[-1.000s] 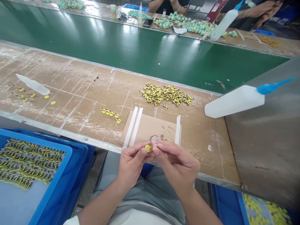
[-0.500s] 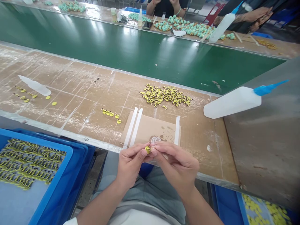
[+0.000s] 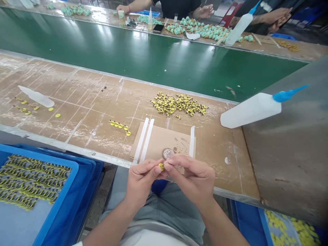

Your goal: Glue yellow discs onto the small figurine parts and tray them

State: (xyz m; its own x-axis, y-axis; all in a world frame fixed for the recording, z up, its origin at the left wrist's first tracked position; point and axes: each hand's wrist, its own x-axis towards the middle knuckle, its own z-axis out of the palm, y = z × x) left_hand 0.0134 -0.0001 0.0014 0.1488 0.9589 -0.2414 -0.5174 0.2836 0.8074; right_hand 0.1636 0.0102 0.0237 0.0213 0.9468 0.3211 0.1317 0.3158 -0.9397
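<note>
Close in front of my body, at the bench edge, both hands meet around a small yellow disc [image 3: 161, 166]. The thumb and fingertips of my left hand [image 3: 142, 177] are closed on it. My right hand [image 3: 192, 174] pinches at the disc's right side; what lies between its fingertips is too small and covered to name. Just beyond the fingers, a small round clear dish [image 3: 168, 153] sits on a taped cardboard sheet [image 3: 164, 136]. A pile of tiny yellow and dark brown pieces [image 3: 176, 104] lies behind the sheet. To its left stands a short row of yellow discs with dark pieces [image 3: 120, 125].
A white bottle with a blue nozzle [image 3: 251, 111] leans against the metal panel at right. Blue trays of yellow parts [image 3: 77, 171] flank the bench. Beyond the green belt [image 3: 133, 54], other people's hands [image 3: 205, 11] are near mint-green pieces [image 3: 205, 29].
My hands keep their pinch on the disc with almost no movement. The view has shifted slightly. Across the belt, a person's arms have spread apart, one hand reaching toward a cup.
</note>
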